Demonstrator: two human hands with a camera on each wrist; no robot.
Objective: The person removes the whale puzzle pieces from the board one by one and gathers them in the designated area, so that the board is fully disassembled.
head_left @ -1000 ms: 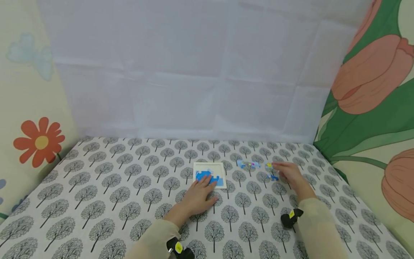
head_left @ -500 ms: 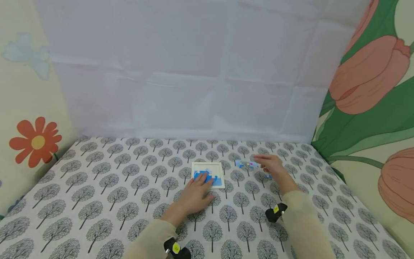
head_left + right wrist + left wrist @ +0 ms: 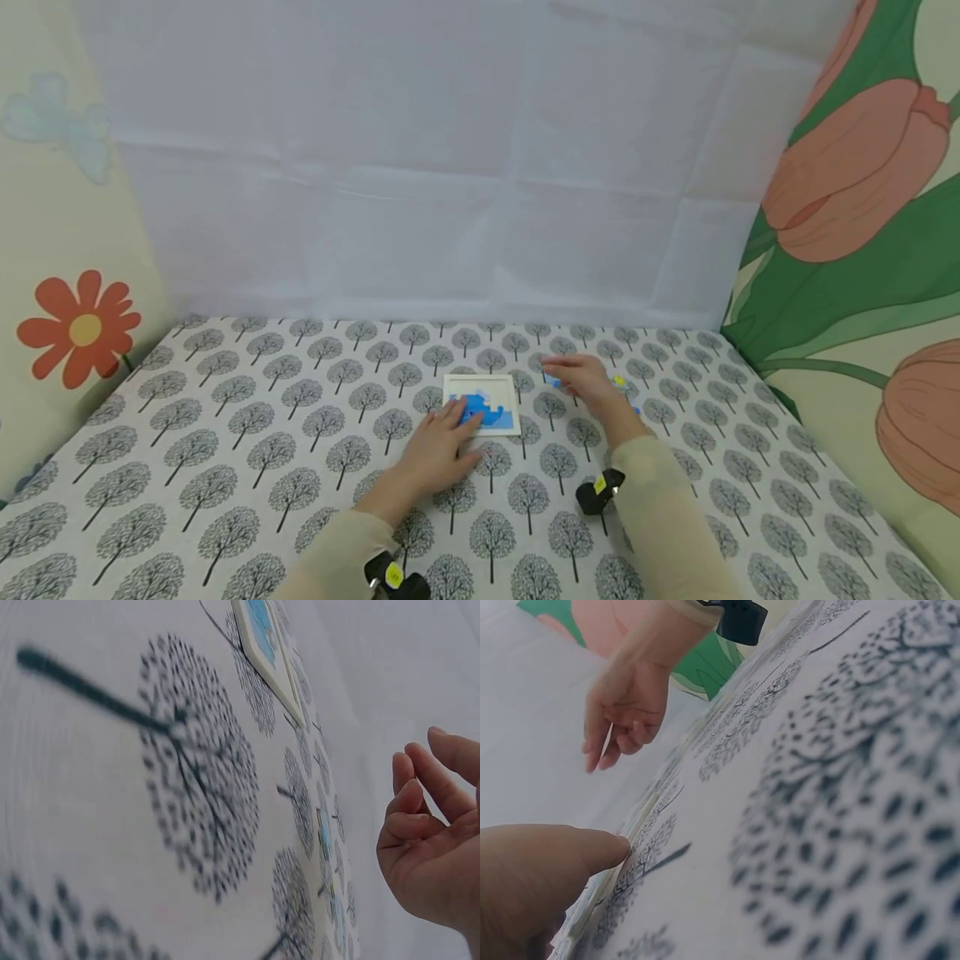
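In the head view, a small puzzle board point(image 3: 513, 417) with a pale frame lies mid-table, a blue elephant picture partly filling it. My left hand point(image 3: 437, 450) rests on its lower left part, fingers spread. In the left wrist view, the thumb of my left hand point(image 3: 551, 862) lies by the board's edge. My right hand point(image 3: 588, 387) hovers right of the board, above loose puzzle pieces, one of which, a blue piece point(image 3: 551, 380), peeks out at its fingertips. Its fingers are loosely bent in the right wrist view, and I see nothing held in my right hand point(image 3: 435, 832).
Right of my right hand lie a yellow-marked puzzle piece point(image 3: 618, 381) and a blue piece edge point(image 3: 637, 409). A tree-print cloth point(image 3: 247, 467) covers the table. White sheeting point(image 3: 420, 208) hangs behind, with flower-patterned walls point(image 3: 862, 292) at the sides.
My right hand has moved left, from beside the yellow-marked piece to over the pieces nearer the board. My left hand has slid slightly left and down, showing more of the elephant.
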